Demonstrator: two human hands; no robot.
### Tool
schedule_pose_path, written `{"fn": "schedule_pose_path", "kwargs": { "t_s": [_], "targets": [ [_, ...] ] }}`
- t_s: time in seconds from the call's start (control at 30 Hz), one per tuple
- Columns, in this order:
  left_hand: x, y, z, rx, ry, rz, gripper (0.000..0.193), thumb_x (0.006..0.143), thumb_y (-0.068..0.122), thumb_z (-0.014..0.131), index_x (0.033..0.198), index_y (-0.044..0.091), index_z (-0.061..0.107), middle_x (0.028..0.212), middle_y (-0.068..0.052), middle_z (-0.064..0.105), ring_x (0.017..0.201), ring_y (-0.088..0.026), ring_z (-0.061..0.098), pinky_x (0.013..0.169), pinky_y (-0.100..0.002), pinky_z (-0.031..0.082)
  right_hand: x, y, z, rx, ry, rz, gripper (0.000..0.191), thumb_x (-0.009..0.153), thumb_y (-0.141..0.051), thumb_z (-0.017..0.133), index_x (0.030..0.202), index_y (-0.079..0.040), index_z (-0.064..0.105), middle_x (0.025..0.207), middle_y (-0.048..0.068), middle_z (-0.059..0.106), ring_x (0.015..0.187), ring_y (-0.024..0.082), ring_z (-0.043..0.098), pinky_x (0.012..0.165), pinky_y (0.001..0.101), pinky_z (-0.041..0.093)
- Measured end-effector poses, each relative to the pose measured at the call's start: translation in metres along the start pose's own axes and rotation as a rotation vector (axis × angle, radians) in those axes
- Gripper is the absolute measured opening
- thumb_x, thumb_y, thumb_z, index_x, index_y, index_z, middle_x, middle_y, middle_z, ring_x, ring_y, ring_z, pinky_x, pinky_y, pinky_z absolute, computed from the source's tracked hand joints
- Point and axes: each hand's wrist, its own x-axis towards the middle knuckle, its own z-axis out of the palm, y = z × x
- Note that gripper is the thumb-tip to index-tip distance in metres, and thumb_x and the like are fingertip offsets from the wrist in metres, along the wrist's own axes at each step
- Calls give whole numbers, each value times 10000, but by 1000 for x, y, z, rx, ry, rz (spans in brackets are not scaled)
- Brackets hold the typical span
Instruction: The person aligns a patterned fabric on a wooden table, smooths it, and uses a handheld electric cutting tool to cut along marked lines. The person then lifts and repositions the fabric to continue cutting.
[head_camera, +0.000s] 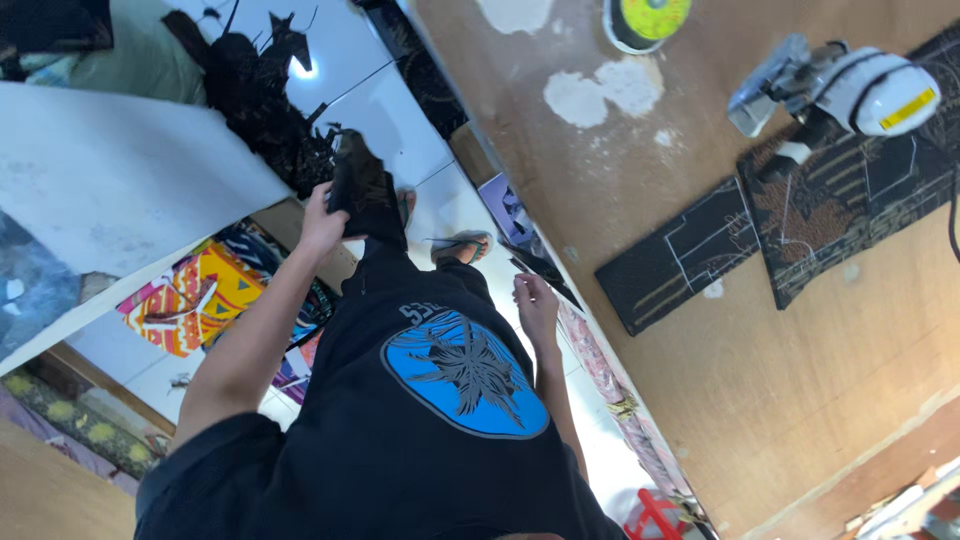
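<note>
The wooden bench (720, 330) lies to the right of both hands, carrying two dark patterned fabric pieces (690, 255) and a white power tool (850, 90), all well clear of the fingers. The left hand (322, 222) has its fingers closed around a black fabric piece (365, 190), held out over the white tiled floor (380, 100). The right hand (535, 305) hangs loosely open beside the bench edge, holding nothing. A firm grip near the cloth's top edge looks wise, so it hangs flat rather than bunching.
</note>
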Motion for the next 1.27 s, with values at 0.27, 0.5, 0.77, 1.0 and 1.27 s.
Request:
{"fn": "schedule_pose_path", "kwargs": {
  "t_s": [0.27, 0.5, 0.77, 1.0, 1.27],
  "targets": [
    [69, 79, 19, -7, -257, -23, 675, 829, -18, 633, 1465, 175, 510, 1264, -195, 586, 1066, -383, 686, 714, -532, 624, -26, -30, 55, -22, -21, 150, 245, 983, -244, 664, 1076, -24, 719, 793, 72, 726, 707, 121, 684, 659, 266, 547],
    [85, 94, 8, 513, 96, 358, 618, 899, 320, 789, 1402, 82, 519, 1271, -186, 676, 1146, -361, 666, 962, -428, 518, -30, -32, 51, -103, 30, 174, 235, 969, -251, 674, 1057, -42, 736, 774, 61, 723, 693, 121, 672, 620, 284, 521],
    [29, 4, 18, 763, -487, 221, 343, 910, 325, 636, 1090, 50, 735, 1033, -167, 774, 988, -309, 749, 880, -421, 568, -12, -16, 1, -222, 261, -41, 204, 974, -225, 682, 1058, -45, 726, 793, 83, 730, 697, 155, 676, 666, 300, 534],
    [14, 7, 79, 845, -516, 580, 262, 971, 267, 659, 1143, 77, 713, 1045, -137, 732, 942, -327, 713, 818, -390, 548, 36, -21, -122, -196, 570, -119, 170, 990, -164, 730, 1104, -38, 726, 856, 53, 709, 759, 98, 618, 704, 272, 512],
    [31, 117, 239, 938, -456, 1306, 379, 926, 218, 731, 1279, 105, 652, 1278, -141, 630, 1202, -368, 565, 990, -469, 475, 132, -30, -264, -324, 940, -290, 597, 934, -213, 865, 1413, -45, 551, 1266, 151, 625, 1192, 286, 614, 1031, 396, 497]
  ]
}}
